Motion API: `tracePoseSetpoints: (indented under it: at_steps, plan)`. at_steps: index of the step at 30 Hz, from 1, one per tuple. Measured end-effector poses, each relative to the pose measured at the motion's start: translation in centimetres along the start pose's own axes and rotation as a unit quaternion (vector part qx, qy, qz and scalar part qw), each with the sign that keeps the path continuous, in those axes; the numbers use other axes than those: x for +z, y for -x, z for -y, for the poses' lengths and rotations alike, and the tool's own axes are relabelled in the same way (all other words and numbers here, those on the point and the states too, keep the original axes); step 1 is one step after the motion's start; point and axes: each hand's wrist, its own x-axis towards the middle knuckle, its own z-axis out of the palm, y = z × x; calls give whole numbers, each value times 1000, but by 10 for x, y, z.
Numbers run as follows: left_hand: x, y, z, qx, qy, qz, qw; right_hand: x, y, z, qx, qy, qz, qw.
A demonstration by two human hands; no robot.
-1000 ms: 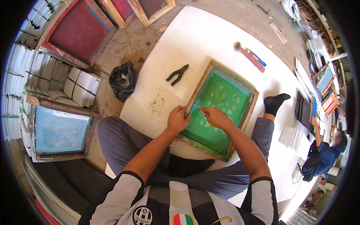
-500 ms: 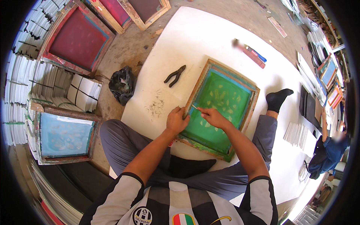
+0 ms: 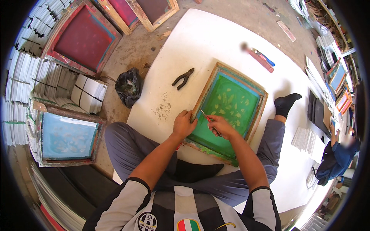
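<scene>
A wooden silk-screen frame [image 3: 263, 104] with green mesh and pale leaf shapes lies tilted before me on a white board. My left hand [image 3: 184, 124] grips its left bar, fingers closed over the wood. Above the green mesh, my right hand [image 3: 220, 127] is closed around a screwdriver [image 3: 208, 118] with a red and black handle. The thin metal shaft points up and left, its tip close to the inner side of the left bar. Left of the frame are black-handled pliers [image 3: 183, 79] and a scatter of small bent bits like pulled staples [image 3: 163, 108].
A black bag [image 3: 128, 87] stands beside the white board [image 3: 185, 34]. On the board's far side lie a reddish bar and a blue-handled tool [image 3: 264, 57]. More screen frames [image 3: 73, 163] and paper stacks line the left. Another person [image 3: 341, 154] is at the far right.
My right hand has turned, so the screwdriver's red handle and shaft now show. My left hand stays on the frame's left bar. The whole view has shifted slightly.
</scene>
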Motion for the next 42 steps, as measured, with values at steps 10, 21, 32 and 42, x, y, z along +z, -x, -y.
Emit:
tracePoseSetpoints:
  at_steps: [10,21,32,42]
  plan:
    - [-9,34,2,-31,-92,6,995,26,29,-15,-210,444,-226,841]
    - [-7,43,-2,-42,-100,17,994,38,43,6,-176,581,-242,757]
    - [-5,40,6,-38,-32,34,998,32,35,7,-174,550,-203,791]
    - [-6,39,9,-22,-19,41,999,70,39,31,-95,667,-218,707]
